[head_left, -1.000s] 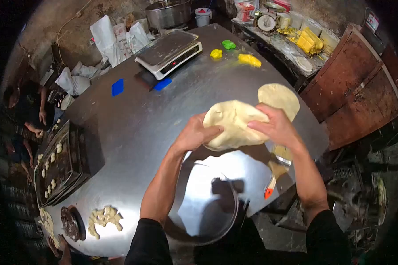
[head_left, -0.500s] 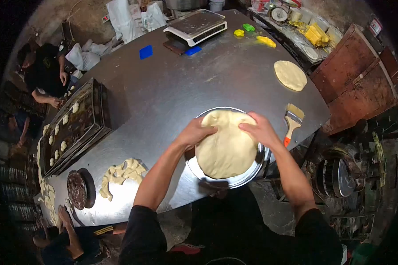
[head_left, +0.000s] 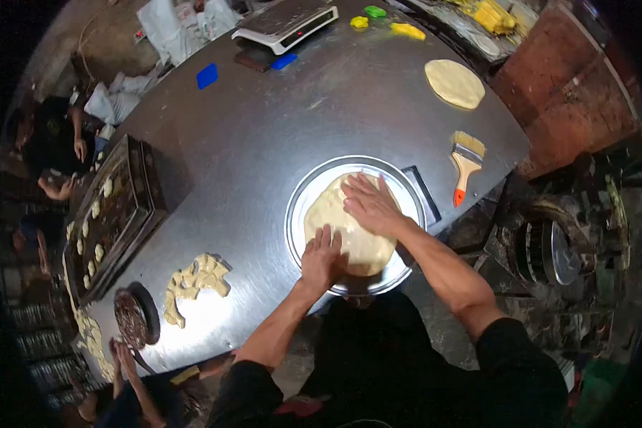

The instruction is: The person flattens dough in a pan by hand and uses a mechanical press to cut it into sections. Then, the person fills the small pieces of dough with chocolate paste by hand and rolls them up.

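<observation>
One round pan (head_left: 301,207) sat on the steel worktop (head_left: 250,143), near its front edge, and one sheet of dough (head_left: 335,214) lay flat inside it. The dough was roughly oval, its long axis running from the pan's far left to its near right. Both hands pressed it: the left hand (head_left: 321,258) at the near edge, the right hand (head_left: 369,203) at the middle, fingers spread flat. Elsewhere lay one brush (head_left: 465,160), its handle pointing toward the person, one second dough disc (head_left: 454,83) and one scale (head_left: 285,20).

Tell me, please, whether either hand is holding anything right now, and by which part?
Nothing is held. The left hand and right hand lie flat, palms down, on top of the dough sheet in the round metal pan.
</observation>
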A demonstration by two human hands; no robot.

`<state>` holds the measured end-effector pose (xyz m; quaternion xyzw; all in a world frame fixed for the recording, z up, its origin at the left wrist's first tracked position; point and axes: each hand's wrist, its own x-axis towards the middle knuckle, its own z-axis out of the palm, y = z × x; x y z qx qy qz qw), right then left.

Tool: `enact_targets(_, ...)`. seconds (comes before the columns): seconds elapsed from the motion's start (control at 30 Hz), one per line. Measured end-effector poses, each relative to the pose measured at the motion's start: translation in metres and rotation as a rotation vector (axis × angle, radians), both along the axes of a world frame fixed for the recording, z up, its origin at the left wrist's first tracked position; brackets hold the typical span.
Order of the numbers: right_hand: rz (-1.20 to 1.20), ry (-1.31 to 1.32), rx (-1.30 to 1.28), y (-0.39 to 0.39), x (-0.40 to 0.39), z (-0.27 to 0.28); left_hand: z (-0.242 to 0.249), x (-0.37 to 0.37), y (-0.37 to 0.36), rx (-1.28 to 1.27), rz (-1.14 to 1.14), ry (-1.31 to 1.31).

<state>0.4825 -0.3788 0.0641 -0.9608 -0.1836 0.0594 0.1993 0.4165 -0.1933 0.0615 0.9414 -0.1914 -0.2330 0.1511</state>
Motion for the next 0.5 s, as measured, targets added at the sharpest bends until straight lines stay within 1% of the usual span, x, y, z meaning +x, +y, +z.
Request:
enact_targets(0.03, -0.071, 0.060, -0.002, 0.004, 0.000, 0.007, -0.006, 0.019, -0.003, 0.008, -0.026, 0.000)
enact_targets(0.07, -0.164, -0.027, 0.115, 0.009, -0.013, -0.005, -0.020, 0.031, -0.009, -0.004, -0.091, -0.322)
enact_targets(0.1, -0.227, -0.051, 0.064, 0.014, -0.029, -0.017, -0.031, 0.042, -0.017, -0.025, -0.150, -0.643)
enact_targets(0.13, -0.194, -0.089, 0.030, 0.002, -0.044, -0.032, -0.034, 0.055, -0.023, 0.093, -0.290, -0.628)
enact_targets(0.17, -0.159, -0.139, -0.007, -0.015, -0.051, -0.045, -0.043, 0.057, -0.019, -0.046, -0.250, -0.508)
enact_targets(0.2, -0.161, -0.152, -0.023, -0.032, -0.037, -0.045, -0.048, 0.051, -0.022, -0.016, -0.203, -0.495)
enact_targets(0.23, -0.053, -0.141, -0.104, -0.048, -0.019, -0.044, -0.047, 0.043, -0.026, 0.020, -0.157, -0.474)
enact_targets(0.27, 0.040, -0.082, -0.160, -0.053, -0.026, -0.045, -0.048, 0.031, -0.031, 0.091, -0.125, -0.500)
enact_targets(0.3, 0.102, -0.088, -0.014, -0.063, -0.015, -0.037, -0.048, 0.021, -0.033, 0.058, -0.086, -0.544)
enact_targets(0.37, 0.018, 0.264, 0.147, -0.066, 0.004, -0.009, -0.037, 0.005, -0.033, 0.018, 0.010, -0.430)
enact_targets(0.4, -0.129, 0.159, 0.086, -0.056, 0.000, 0.002, -0.018, 0.006, -0.037, 0.113, -0.016, -0.353)
enact_targets(0.43, -0.281, 0.063, 0.021, -0.043, -0.013, 0.006, -0.015, 0.014, -0.043, 0.082, -0.038, -0.351)
enact_targets(0.47, -0.379, 0.006, 0.051, -0.033, -0.030, -0.005, -0.028, 0.030, -0.051, 0.031, -0.201, -0.511)
enact_targets(0.5, -0.440, -0.066, 0.021, -0.029, -0.046, -0.031, -0.045, 0.047, -0.059, -0.021, -0.358, -0.658)
